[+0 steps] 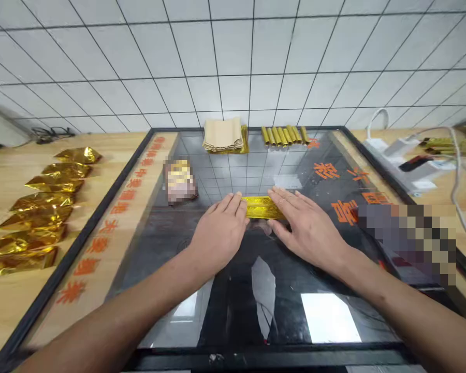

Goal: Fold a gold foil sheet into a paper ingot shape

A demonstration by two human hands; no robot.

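Note:
A shiny gold paper strip (262,208), folded flat, lies crosswise on the glass-topped surface (233,321). At its left end rests my left hand (219,233), its fingers stretched out and pressing down on the paper. My right hand (308,228) lies on the other end, fingers extended and thumb apart along the near edge. The middle of the strip shows between the two hands; its ends are hidden under the fingers. Behind it are a stack of tan paper sheets (222,134) with gold showing beneath, and a row of several rolled gold paper tubes (285,135).
Several folded gold foil pieces (42,210) line the wood at left. A pixelated item (180,181) sits on the glass, and another pixelated patch (407,241) is at right. White power strips (404,160) with cables lie at the right, before the tiled wall (233,62).

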